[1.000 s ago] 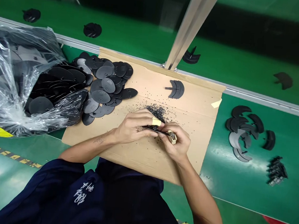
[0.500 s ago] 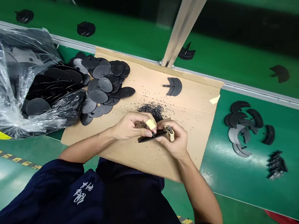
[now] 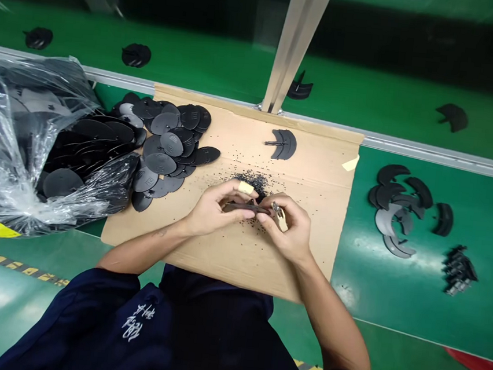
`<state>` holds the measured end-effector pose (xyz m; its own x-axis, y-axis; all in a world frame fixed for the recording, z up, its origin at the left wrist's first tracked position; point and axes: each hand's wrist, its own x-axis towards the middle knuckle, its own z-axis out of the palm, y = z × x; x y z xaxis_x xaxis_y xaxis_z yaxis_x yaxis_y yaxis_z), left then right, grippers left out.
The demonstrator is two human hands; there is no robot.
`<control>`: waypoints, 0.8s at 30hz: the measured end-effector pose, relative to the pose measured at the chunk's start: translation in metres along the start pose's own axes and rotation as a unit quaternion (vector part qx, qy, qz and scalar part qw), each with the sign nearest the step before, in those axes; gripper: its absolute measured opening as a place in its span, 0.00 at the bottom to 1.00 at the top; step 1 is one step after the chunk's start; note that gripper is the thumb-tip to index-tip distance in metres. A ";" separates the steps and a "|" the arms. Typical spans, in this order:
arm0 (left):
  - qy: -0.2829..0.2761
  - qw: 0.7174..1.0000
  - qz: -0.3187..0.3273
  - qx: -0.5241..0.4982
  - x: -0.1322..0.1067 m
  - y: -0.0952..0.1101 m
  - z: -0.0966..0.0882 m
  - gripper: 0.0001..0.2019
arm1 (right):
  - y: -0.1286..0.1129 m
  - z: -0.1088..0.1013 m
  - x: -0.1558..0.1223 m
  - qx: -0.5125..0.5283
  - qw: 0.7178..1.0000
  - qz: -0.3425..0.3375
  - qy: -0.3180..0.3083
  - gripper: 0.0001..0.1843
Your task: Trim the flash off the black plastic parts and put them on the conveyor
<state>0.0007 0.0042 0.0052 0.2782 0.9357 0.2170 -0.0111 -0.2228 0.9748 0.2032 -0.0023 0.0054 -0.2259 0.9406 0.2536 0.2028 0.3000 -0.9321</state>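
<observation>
My left hand (image 3: 213,210), with yellow tape around a finger, pinches a thin black plastic disc (image 3: 244,207) that I see almost edge-on. The thumb and fingers of my right hand (image 3: 291,227) are closed on the disc's other side. A small dark, metallic-looking piece (image 3: 275,206) shows by the right hand's curled fingers, beside something yellowish; its kind is unclear. Just beyond my fingertips lies a heap of tiny black bits (image 3: 251,181), scattered over the cardboard sheet (image 3: 221,264). Past the heap rests a crescent-shaped black part with a stem (image 3: 284,144).
Left of my hands lie many loose black discs (image 3: 161,164), beside a clear plastic bag (image 3: 10,145) full of more. Curved black parts (image 3: 387,219) and a pile of small black pieces (image 3: 459,270) lie on the green table (image 3: 401,299). A metal post (image 3: 295,44) rises behind the cardboard.
The disc has turned from a tilted position to nearly level and edge-on. My left hand has moved slightly upward in view, its fingers further over the disc.
</observation>
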 end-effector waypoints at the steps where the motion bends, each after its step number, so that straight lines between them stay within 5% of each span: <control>1: 0.015 1.000 0.000 0.018 0.000 0.000 -0.001 0.13 | 0.000 -0.004 0.002 -0.025 0.999 -0.017 -0.012 0.07; 9: 0.006 0.990 0.086 0.114 0.007 0.004 -0.010 0.07 | 0.012 -0.019 0.008 -0.249 0.955 -0.155 -0.046 0.09; 24: 0.009 0.989 0.100 0.111 0.004 -0.002 -0.008 0.09 | 0.012 -0.015 0.001 -0.414 0.891 -0.182 -0.019 0.09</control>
<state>-0.0056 0.0102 0.0040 0.2754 0.8705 0.4079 0.1473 -0.4575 0.8769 0.2196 0.0052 -0.0019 -0.4503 0.7552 0.4764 0.7399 0.6143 -0.2743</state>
